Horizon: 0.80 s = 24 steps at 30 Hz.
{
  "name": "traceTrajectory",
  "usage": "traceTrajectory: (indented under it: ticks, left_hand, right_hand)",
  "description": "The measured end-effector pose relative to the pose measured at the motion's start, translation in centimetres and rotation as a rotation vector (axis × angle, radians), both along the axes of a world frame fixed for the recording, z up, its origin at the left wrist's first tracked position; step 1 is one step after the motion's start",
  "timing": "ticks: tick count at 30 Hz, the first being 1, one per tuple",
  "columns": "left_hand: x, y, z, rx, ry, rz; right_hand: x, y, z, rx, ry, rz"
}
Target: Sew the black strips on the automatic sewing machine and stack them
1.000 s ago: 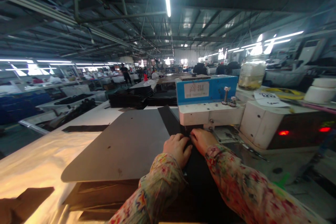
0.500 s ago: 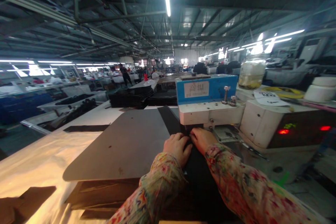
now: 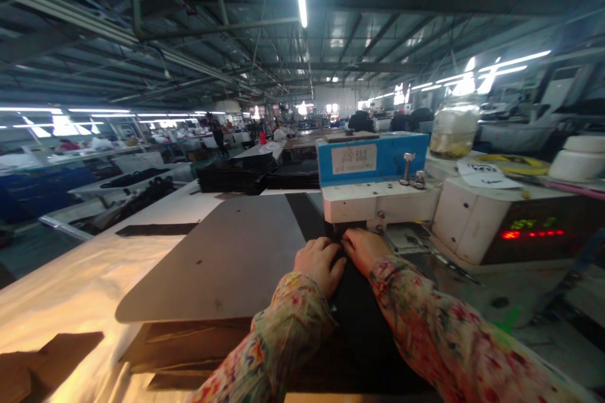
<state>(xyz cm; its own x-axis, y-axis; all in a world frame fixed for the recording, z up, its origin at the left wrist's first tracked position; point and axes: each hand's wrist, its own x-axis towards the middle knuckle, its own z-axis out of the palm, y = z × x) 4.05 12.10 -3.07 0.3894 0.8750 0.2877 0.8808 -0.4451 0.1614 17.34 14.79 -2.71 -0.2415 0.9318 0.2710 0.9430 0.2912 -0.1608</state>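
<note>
My left hand rests at the edge of a smooth grey plate, its fingers bent down over a black strip of material. Close beside it, my right hand pinches the same strip, fingertips hidden against it. Both hands sit just in front of the white head of a machine with a blue block on top. The strip runs toward me between my forearms, and a dark band continues beyond my hands along the plate. The working point under the head is hidden.
Brown sheets lie stacked beneath the plate. Black stacked pieces stand farther back. To the right are a control box with lit digits, a glass jar and a white bottle. A person is far off.
Both hands stay nearly in place at the machine head. More red and green digits are lit on the control box. The distant person has shifted left.
</note>
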Motion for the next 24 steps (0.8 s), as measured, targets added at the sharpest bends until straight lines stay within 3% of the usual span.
traceTrajectory:
  ticks: [24]
  left_hand:
    - [0.00,0.28,-0.21,0.023,-0.010,-0.020]
  right_hand:
    - [-0.06,-0.11,0.07,0.010,-0.022,0.005]
